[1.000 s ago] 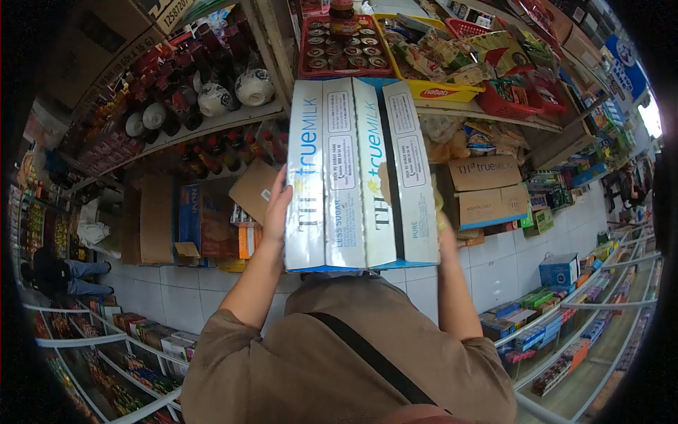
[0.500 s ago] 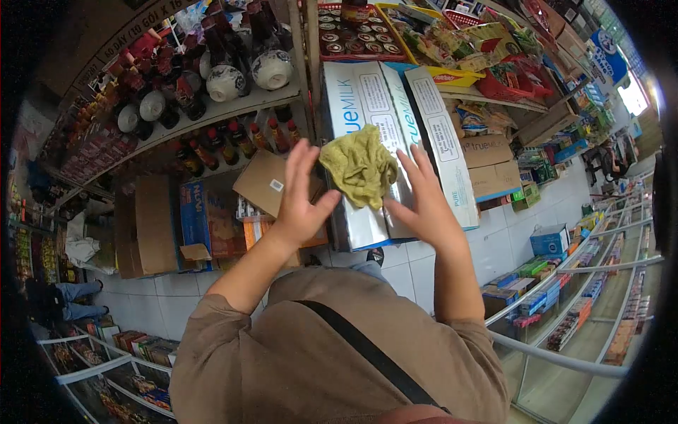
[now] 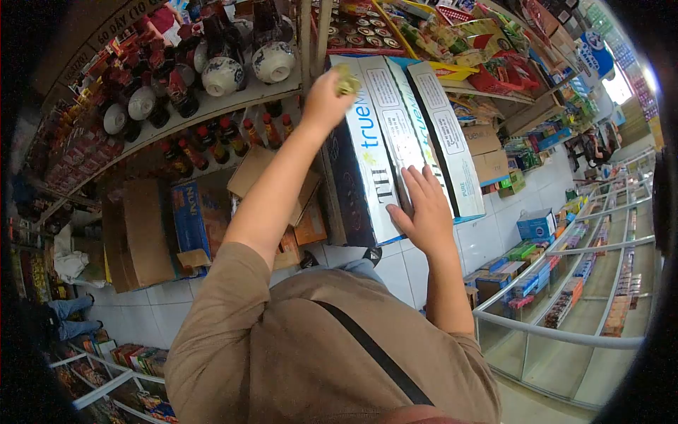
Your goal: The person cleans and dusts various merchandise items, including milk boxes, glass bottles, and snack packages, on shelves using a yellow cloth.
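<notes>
A crumpled yellow-green cloth [image 3: 347,82] is bunched in my left hand [image 3: 328,103], which is closed on it over the far left corner of a large TH true MILK carton [image 3: 378,152]. Most of the cloth is hidden behind the fingers. On the carton's near right part lies my right hand [image 3: 426,210], palm down with the fingers stretched out and nothing in it. The carton's top is white and silvery with blue lettering, and a dark gap runs between its flaps.
A shelf on the left holds dark bottles with blue-and-white bowls [image 3: 274,63]. Below it stand opened cardboard boxes [image 3: 152,226]. Red and yellow baskets [image 3: 494,74] of packets are beyond the carton. Glass display cases [image 3: 565,339] line the right side.
The cloth, earlier spread on the carton between my hands, is now gathered in my left hand and moved to the far left corner. My right hand has come down onto the carton.
</notes>
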A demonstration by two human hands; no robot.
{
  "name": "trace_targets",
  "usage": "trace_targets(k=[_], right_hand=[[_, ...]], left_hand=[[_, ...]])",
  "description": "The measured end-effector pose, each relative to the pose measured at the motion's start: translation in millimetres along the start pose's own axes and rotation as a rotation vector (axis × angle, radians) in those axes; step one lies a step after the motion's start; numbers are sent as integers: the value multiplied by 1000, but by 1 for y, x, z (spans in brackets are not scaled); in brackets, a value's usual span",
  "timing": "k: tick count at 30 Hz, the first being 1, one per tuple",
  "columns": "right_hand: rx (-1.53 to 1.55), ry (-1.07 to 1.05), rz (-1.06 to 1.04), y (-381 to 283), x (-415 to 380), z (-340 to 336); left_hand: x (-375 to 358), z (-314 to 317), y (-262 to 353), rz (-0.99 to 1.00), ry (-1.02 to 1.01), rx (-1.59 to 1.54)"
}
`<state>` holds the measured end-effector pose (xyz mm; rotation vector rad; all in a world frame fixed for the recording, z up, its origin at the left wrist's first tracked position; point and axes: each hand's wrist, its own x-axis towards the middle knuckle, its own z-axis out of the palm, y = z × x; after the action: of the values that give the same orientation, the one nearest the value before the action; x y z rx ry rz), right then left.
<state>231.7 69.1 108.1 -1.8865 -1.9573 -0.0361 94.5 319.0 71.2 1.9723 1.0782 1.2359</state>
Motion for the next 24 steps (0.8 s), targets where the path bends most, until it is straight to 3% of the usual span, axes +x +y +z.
trace_targets(k=[4,5,8,9,10,11,13,16,18,19,20,24], right_hand=[[-14,-5,7,-1,1,0],[-12,6,10,-1,1,0],[-8,6,15,-3,1,0],[-11,1,11,-3,2,0],[-15,0,8,-3,3,-1],[-9,7,3,-2,2,0],[-25,3,-16,-2,2,-1],[-51,-12,-17,-4,3,-5],[-42,-13,-11,-4,2,-4],[-39,-13,-13,-3,3,-4],[-32,-12,-8,-3,3,-3],[-26,0,-12,-2,2,-3]], left_hand=[[-22,32,-43,-93,268,-487],[-36,42,-53,-197,296,-544],[-102,61,-74,-486,201,-350],[-136,78,-95,-484,223,-285],[-182,116,-154,-584,109,-354],[-206,87,-104,-484,60,-240],[-227,81,-80,-743,-36,-530],[-202,141,-183,-642,120,-990],[-120,122,-180,-718,78,-1239],[-81,95,-153,-776,12,-1210],[-49,95,-162,-714,55,-980],[-32,68,-101,-647,29,-717]])
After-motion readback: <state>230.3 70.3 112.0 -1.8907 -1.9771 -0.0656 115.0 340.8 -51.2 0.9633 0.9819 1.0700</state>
